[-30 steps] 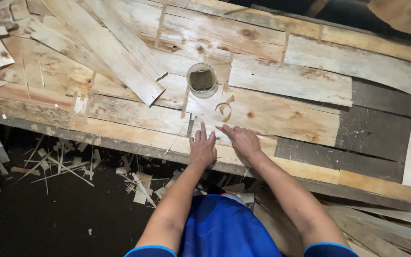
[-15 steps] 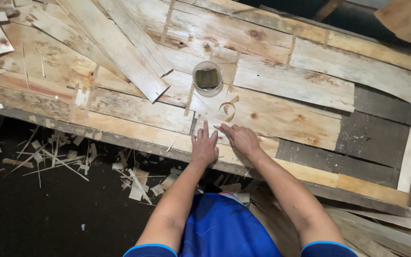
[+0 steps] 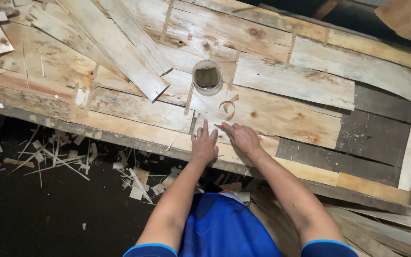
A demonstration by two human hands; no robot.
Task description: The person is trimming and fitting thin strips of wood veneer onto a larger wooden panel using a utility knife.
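We see our left hand (image 3: 204,145) lying flat, palm down and fingers spread a little, on a pale thin sheet of wood veneer (image 3: 262,114) near the front edge of the rough plank worktop (image 3: 381,185). It grips nothing; it only presses on the sheet. Our right hand (image 3: 242,137) sits just beside it, touching or nearly touching it, with the fingers curled in narrow around a small tool with a red tip (image 3: 221,127) that pokes out toward the left hand. The tool is too small for us to tell its kind. Its tip rests on the same veneer sheet, just ahead of the left fingertips.

Just beyond the hands lies a curled pale wood shaving (image 3: 229,105), and beyond that stands a small round clear cup with dark contents (image 3: 207,76), upright on the veneer. To the left, several long pale wood strips (image 3: 120,52) lie stacked at a slant across the worktop, their ends overlapping one another. To the right, a dark grey weathered board (image 3: 376,138) shows between the paler sheets.

Below the worktop's front edge, on the dark floor (image 3: 34,219), lie scattered wood splinters and offcuts (image 3: 72,157). At the bottom we see the blue garment (image 3: 224,228) between our forearms.
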